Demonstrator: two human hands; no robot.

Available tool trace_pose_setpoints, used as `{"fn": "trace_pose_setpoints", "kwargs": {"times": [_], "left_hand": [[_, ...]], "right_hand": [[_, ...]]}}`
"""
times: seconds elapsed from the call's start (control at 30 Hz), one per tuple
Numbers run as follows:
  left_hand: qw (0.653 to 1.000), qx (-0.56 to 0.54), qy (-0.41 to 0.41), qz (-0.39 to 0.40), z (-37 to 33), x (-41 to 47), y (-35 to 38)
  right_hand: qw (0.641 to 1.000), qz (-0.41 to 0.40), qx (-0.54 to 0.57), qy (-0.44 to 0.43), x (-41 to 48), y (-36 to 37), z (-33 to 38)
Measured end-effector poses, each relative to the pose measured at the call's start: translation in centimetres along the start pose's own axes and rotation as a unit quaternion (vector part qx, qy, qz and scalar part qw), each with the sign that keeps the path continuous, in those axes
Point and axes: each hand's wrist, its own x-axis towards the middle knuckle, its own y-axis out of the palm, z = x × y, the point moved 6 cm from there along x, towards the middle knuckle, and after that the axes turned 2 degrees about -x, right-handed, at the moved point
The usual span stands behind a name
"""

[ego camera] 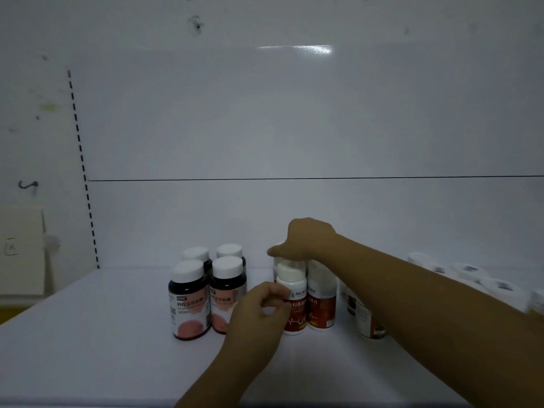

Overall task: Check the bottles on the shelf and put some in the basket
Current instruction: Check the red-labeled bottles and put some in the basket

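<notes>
White plastic bottle with a red label [295, 309]: blue logo, white Chinese characters and a pulse line; too blurred to read.
Matching bottle [321, 307] just right of it: same print, blurred.
Dark brown bottle with a pink label [190, 306], left of it: dark tag, large Chinese characters, unreadable.
Pale wall card [11, 246] far left of it: one boxed mark, unclear.

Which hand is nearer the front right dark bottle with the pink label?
Left. The left hand is right beside the dark bottle, on its right; the right hand is farther right and back, above the white bottles.
</notes>
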Motion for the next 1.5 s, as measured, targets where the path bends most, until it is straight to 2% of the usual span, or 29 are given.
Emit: {"fn": "trace_pose_setpoints", "kwargs": {"times": [0.1, 0.2, 0.27, 0.37, 0.43, 0.5, 0.57, 0.63, 0.77, 0.9, 1.03, 1.07, 1.27, 1.37, 1.5], "left_hand": [[0.999, 0.032, 0.022, -0.013, -0.3, -0.7, -0.4], [0.995, 0.054, 0.070, -0.047, -1.2, -1.8, -1.5], [0.992, 0.035, 0.087, -0.079, -1.9, -2.3, -2.7], [0.986, -0.110, 0.028, -0.125, -1.4, -2.5, -4.0], [0.956, -0.265, -0.040, -0.119, -1.2, -2.5, -3.9], [0.902, -0.413, -0.098, -0.075, -1.5, -2.7, -3.3], [0.831, -0.541, -0.130, -0.010, -2.6, -2.9, -2.6], [0.784, -0.605, -0.132, 0.044, -3.5, -3.5, -2.3], [0.759, -0.627, -0.151, 0.089, -2.8, -4.4, -1.2], [0.750, -0.620, -0.198, 0.119, -1.5, -4.8, 0.6], [0.749, -0.552, -0.266, 0.251, -0.6, -6.7, 4.5], [0.740, -0.539, -0.283, 0.286, -0.3, -7.3, 5.7], [0.642, -0.498, -0.318, 0.489, 1.5, -12.5, 15.3], [0.604, -0.465, -0.385, 0.520, 3.0, -16.3, 20.0], [0.618, -0.383, -0.449, 0.519, 5.4, -21.0, 26.0]], "right_hand": [[1.000, -0.011, -0.020, 0.000, 0.4, 0.2, 0.9], [0.998, -0.028, 0.050, 0.006, 0.3, -0.6, 0.8], [0.991, -0.081, 0.106, 0.008, -0.2, -2.8, 0.4], [0.963, -0.172, 0.207, 0.000, -1.7, -7.1, -0.1], [0.933, -0.200, 0.300, -0.027, -3.1, -9.2, 0.0], [0.907, -0.184, 0.376, -0.055, -4.7, -10.1, 0.7], [0.892, -0.148, 0.418, -0.088, -6.4, -10.0, 1.7], [0.888, -0.111, 0.431, -0.115, -7.7, -9.1, 2.5], [0.891, -0.034, 0.427, -0.150, -9.3, -8.0, 2.7], [0.904, 0.011, 0.404, -0.137, -11.0, -7.5, 0.6], [0.909, 0.008, 0.408, -0.081, -14.5, -7.2, -4.6], [0.911, 0.010, 0.408, -0.057, -15.7, -6.7, -6.2], [0.894, 0.008, 0.430, 0.130, -25.7, -2.7, -15.9], [0.866, -0.004, 0.443, 0.234, -32.3, 0.0, -20.3], [0.798, -0.026, 0.488, 0.354, -41.1, 5.4, -25.5]]}}
